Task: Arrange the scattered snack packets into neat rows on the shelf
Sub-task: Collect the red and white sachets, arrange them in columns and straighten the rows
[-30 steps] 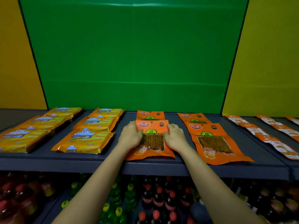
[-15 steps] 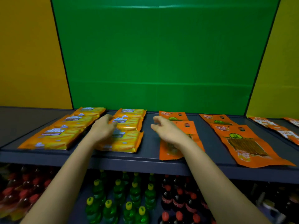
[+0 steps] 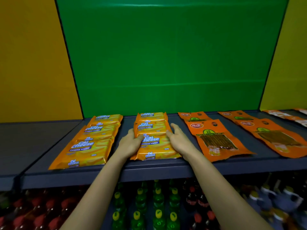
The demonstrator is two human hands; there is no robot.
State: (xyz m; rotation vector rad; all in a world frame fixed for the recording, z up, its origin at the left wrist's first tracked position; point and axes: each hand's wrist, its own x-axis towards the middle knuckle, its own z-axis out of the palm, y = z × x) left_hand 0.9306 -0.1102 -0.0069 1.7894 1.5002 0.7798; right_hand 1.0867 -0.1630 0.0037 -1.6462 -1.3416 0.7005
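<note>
Both hands have left the orange stick-snack pouches (image 3: 217, 140) and now bracket the front yellow foil cheese wafer packet (image 3: 154, 146) on the dark blue shelf (image 3: 159, 170); left hand (image 3: 130, 143) and right hand (image 3: 180, 140) press flat, open-palmed, not gripping. Squeeze evenly inward, so the column squares up

Both hands (image 3: 131, 143) moved from orange pouch to wafer row (image 3: 152, 135).

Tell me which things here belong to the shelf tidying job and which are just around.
Part of the job:
left hand
right hand
Cal Cheese wafer packs between the hands
left Cal Cheese row
orange stick-snack pouches
shelf

Just around:
green-capped bottles below
red-capped bottles
</note>
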